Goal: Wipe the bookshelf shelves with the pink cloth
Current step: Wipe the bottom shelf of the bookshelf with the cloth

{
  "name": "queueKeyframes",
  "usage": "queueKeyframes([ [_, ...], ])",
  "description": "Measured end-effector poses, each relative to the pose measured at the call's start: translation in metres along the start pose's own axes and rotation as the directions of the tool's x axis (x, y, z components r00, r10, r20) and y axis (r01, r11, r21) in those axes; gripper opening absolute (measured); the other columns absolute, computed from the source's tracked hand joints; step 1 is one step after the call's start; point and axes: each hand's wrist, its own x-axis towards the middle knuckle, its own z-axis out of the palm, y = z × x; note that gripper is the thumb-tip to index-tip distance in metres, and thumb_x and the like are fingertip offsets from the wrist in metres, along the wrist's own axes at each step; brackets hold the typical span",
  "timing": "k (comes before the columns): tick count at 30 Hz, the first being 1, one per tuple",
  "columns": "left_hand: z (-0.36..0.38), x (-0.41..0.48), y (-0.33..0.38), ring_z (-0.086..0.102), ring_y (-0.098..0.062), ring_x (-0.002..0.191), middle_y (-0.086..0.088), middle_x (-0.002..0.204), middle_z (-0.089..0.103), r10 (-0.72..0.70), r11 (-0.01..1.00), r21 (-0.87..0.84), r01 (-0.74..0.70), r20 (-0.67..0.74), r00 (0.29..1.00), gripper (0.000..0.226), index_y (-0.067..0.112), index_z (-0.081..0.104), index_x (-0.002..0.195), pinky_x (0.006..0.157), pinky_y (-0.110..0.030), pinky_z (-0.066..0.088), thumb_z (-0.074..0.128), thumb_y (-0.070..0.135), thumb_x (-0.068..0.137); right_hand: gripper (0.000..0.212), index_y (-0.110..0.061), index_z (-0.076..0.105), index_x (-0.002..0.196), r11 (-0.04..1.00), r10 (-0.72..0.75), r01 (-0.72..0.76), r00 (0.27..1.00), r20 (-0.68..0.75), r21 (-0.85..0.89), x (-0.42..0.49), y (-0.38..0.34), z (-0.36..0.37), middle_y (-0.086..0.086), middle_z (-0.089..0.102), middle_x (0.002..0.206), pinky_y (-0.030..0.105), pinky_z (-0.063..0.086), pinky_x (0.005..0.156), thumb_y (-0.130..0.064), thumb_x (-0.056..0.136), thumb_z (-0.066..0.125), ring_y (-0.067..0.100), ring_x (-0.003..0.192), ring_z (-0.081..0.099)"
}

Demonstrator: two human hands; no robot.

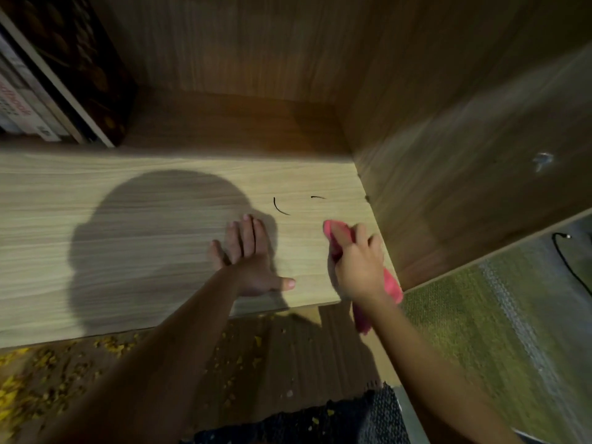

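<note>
Right, I count two hands over one shelf [48, 235]. The left hand [248, 261] lies flat on the wood, fingers straight and spread, holding nothing. The right hand [358, 267] is curled round the single pink cloth [392, 283], near the shelf's right front corner, with one end hanging past the front edge. Two thin dark strands [280, 208] lie just beyond the hands. I can't count the books [28, 100] at far left.

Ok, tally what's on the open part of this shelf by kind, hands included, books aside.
Pink cloth: 1
Hands: 2, left hand flat on the shelf, right hand gripping the cloth
Dark curved strands: 2
Total: 5
</note>
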Motion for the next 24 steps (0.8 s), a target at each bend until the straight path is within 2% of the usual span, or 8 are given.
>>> queueKeyframes([
  [2, -0.001, 0.001, 0.000, -0.042, -0.033, 0.130, -0.010, 0.139, -0.049, -0.010, 1.000, 0.015, 0.010, 0.003, 1.000, 0.121, 0.008, -0.034, 0.139, 0.106, -0.058, -0.018, 0.056, 0.064, 0.080, 0.047, -0.020, 0.050, 0.133, 0.996, -0.074, 0.073, 0.997, 0.020, 0.053, -0.012, 0.007, 0.001, 0.014, 0.045, 0.119, 0.045, 0.040, 0.081, -0.016, 0.086, 0.049, 0.033, 0.093, 0.038],
  [4, -0.002, 0.001, 0.001, -0.042, -0.034, 0.129, -0.010, 0.139, -0.050, -0.005, 1.000, 0.025, 0.005, 0.002, 1.000, 0.121, 0.008, -0.035, 0.139, 0.106, -0.058, -0.018, 0.054, 0.065, 0.080, 0.051, -0.025, 0.045, 0.138, 0.996, -0.083, 0.082, 0.995, 0.057, 0.024, 0.006, 0.017, -0.002, 0.012, 0.040, 0.124, 0.044, 0.037, 0.089, -0.014, 0.088, 0.050, 0.031, 0.098, 0.035],
  [7, -0.001, 0.002, 0.000, -0.042, -0.033, 0.130, -0.009, 0.139, -0.049, -0.001, 0.999, 0.035, 0.001, 0.002, 1.000, 0.121, 0.009, -0.035, 0.139, 0.106, -0.059, -0.017, 0.053, 0.067, 0.079, 0.049, -0.025, 0.040, 0.139, 0.997, 0.074, -0.071, 0.992, 0.107, -0.030, 0.054, 0.020, -0.007, 0.013, 0.033, 0.135, 0.043, 0.031, 0.098, -0.013, 0.091, 0.046, 0.035, 0.113, 0.033],
  [10, 0.000, 0.003, 0.001, -0.040, -0.033, 0.132, -0.008, 0.141, -0.047, -0.019, 0.999, 0.042, 0.020, -0.007, 1.000, 0.123, 0.009, -0.034, 0.140, 0.107, -0.058, -0.016, 0.055, 0.068, 0.077, 0.039, -0.020, 0.043, 0.133, 0.982, 0.189, -0.188, 0.981, 0.045, -0.031, 0.066, -0.002, -0.001, 0.015, 0.034, 0.133, 0.044, 0.032, 0.097, -0.019, 0.093, 0.044, 0.036, 0.117, 0.033],
  [15, -0.001, 0.002, 0.002, -0.041, -0.032, 0.131, -0.008, 0.140, -0.048, -0.026, 0.999, 0.023, 0.026, -0.008, 1.000, 0.122, 0.010, -0.034, 0.139, 0.106, -0.057, -0.018, 0.056, 0.065, 0.079, 0.043, -0.024, 0.042, 0.135, 0.997, -0.079, 0.078, 0.996, 0.029, 0.015, 0.014, -0.019, 0.012, 0.010, 0.035, 0.124, 0.037, 0.031, 0.094, -0.021, 0.092, 0.047, 0.029, 0.107, 0.033],
  [21, 0.001, 0.003, 0.001, -0.041, -0.032, 0.131, -0.008, 0.140, -0.048, -0.032, 0.999, 0.020, 0.032, -0.019, 0.999, 0.123, 0.010, -0.034, 0.140, 0.106, -0.058, -0.018, 0.057, 0.065, 0.078, 0.035, -0.017, 0.047, 0.128, 0.970, 0.243, -0.241, 0.969, 0.053, -0.043, 0.074, -0.019, 0.003, 0.015, 0.030, 0.131, 0.042, 0.033, 0.099, -0.017, 0.093, 0.045, 0.035, 0.119, 0.033],
  [22, 0.001, 0.003, 0.001, -0.040, -0.032, 0.131, -0.007, 0.141, -0.047, -0.041, 0.999, 0.020, 0.041, -0.022, 0.999, 0.124, 0.010, -0.033, 0.140, 0.106, -0.058, -0.017, 0.057, 0.065, 0.077, 0.033, -0.016, 0.048, 0.127, 0.978, 0.209, -0.206, 0.976, 0.069, -0.042, 0.074, -0.030, 0.006, 0.015, 0.030, 0.130, 0.043, 0.034, 0.097, -0.017, 0.094, 0.044, 0.036, 0.119, 0.032],
  [24, 0.002, 0.004, 0.003, -0.039, -0.031, 0.132, -0.007, 0.142, -0.047, -0.049, 0.999, 0.018, 0.049, -0.028, 0.998, 0.124, 0.010, -0.033, 0.141, 0.107, -0.058, -0.017, 0.058, 0.065, 0.077, 0.032, -0.016, 0.047, 0.126, 0.999, 0.023, -0.020, 0.996, 0.081, -0.044, 0.064, -0.045, 0.013, 0.014, 0.033, 0.124, 0.041, 0.036, 0.092, -0.020, 0.094, 0.043, 0.034, 0.115, 0.034],
])
